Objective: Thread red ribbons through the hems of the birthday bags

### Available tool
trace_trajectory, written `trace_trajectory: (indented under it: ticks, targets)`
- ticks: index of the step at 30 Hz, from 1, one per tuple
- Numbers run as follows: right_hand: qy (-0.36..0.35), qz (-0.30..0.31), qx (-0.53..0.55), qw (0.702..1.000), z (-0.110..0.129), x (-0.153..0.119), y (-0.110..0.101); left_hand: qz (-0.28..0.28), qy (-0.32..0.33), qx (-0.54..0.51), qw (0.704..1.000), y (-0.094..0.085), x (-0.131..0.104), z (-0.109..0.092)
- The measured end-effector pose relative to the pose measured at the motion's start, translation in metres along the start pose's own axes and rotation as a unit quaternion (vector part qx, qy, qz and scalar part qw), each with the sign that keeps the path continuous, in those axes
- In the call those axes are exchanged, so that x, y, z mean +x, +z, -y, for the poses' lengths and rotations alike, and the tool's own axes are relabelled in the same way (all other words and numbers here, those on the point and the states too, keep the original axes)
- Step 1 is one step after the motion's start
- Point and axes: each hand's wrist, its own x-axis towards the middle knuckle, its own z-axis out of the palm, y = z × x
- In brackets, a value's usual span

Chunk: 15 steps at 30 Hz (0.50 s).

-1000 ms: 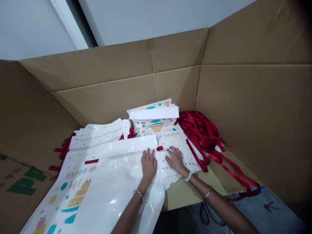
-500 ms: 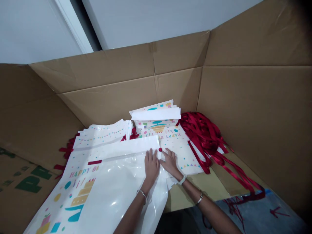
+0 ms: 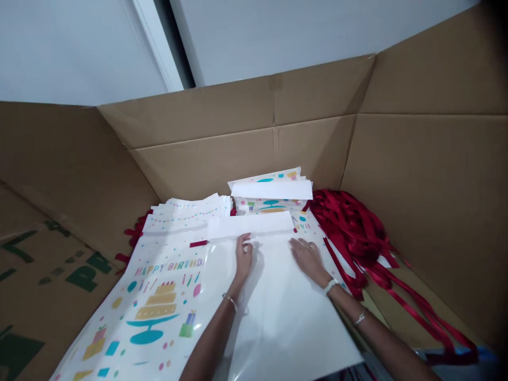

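A large glossy white sheet point(image 3: 286, 317), like a flattened bag, lies blank side up over other sheets, with a white strip point(image 3: 250, 224) along its top. A small knot of red ribbon point(image 3: 295, 230) sits at the strip's right end, and a short red ribbon piece point(image 3: 198, 244) shows at its left. My left hand point(image 3: 244, 256) rests just below the strip, fingers loosely curled with a gap at the thumb. My right hand point(image 3: 307, 259) lies spread on the sheet below the knot. Under it on the left is a printed birthday sheet point(image 3: 154, 296) with a cake.
Tall cardboard walls point(image 3: 222, 137) stand around the work surface at the back and sides. A heap of red ribbons point(image 3: 349, 227) lies at the right, its ends trailing toward the front edge. More printed sheets point(image 3: 190, 209) are stacked at the back.
The view has swung left. The white sheet has shifted right and lies flatter, showing more of the printed cake. My left hand has moved away from the knot and curled; my right hand has flattened.
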Motion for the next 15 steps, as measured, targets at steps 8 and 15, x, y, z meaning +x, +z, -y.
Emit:
trace_trajectory:
  ticks: [8, 15]
  targets:
    - [0.036, 0.011, -0.026, 0.999, -0.005, 0.05, -0.001, -0.104, -0.078, 0.06, 0.99, -0.113, 0.042, 0.057]
    - [0.052, -0.037, 0.089, 0.994, 0.019, 0.068, 0.022, -0.086, -0.118, 0.005, 0.989, -0.118, 0.046, 0.067]
